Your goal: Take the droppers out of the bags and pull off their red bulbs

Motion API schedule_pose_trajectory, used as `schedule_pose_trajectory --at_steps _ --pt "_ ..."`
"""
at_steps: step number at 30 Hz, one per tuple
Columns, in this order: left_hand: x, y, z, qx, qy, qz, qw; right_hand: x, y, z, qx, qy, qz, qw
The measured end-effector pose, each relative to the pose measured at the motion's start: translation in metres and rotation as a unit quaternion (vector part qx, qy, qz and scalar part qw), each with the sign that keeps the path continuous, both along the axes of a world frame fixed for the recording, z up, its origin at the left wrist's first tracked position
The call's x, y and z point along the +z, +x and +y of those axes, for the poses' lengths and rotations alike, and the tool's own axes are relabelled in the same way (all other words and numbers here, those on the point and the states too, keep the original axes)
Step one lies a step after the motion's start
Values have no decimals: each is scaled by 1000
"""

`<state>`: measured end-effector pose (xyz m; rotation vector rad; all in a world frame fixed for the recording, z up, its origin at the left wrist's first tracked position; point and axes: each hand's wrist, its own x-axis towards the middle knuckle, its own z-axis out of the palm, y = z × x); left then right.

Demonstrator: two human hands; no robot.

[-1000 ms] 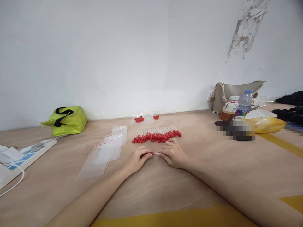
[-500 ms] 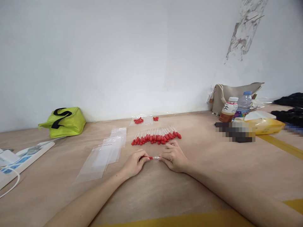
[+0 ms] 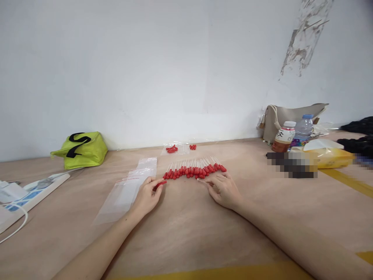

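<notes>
Pinched between the fingertips of my left hand (image 3: pixel 148 196) is a short, slim red piece (image 3: pixel 161 184), its kind too small to make out. My right hand (image 3: pixel 223 191) is closed on a thin whitish, see-through stick (image 3: pixel 203 181) that points left. The two pieces are apart. Just beyond both hands lies a fanned row of pale sticks with red bulb-like ends (image 3: pixel 192 171), the red ends facing me. My right fingers are close to the right part of this row. Overlapping clear zip bags (image 3: pixel 119 198) with red seal lines lie left of my left hand.
Near the wall, a clear bag (image 3: pixel 183 149) carries small red pieces (image 3: pixel 171 149). At left are a lime-green bag (image 3: pixel 87 151) and a power strip (image 3: pixel 32 196). Bottles (image 3: pixel 284 136), a beige bag (image 3: pixel 269 122) and a yellow tissue pack (image 3: pixel 333 157) stand at right.
My hands have moved apart, left hand leftward and right hand rightward. The red piece and the clear stick, in line together before, are now separated, one in each hand.
</notes>
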<state>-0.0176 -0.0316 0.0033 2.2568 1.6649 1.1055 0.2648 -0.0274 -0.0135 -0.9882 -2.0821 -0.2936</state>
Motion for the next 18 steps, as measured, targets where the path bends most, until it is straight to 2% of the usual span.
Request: schedule_pose_trajectory --at_steps 3,7,11,18 --pt "1 -5 1 28 6 9 1000 -4 -5 3 -8 57 -36 998" --pt "-3 -2 2 11 -35 22 999 -7 -9 6 -5 92 -90 992" --pt "-9 -1 3 12 -64 -9 998 -6 -12 5 9 45 -90 995" --pt "-8 1 1 16 -60 -27 998 -2 -14 -2 27 -30 -95 995"
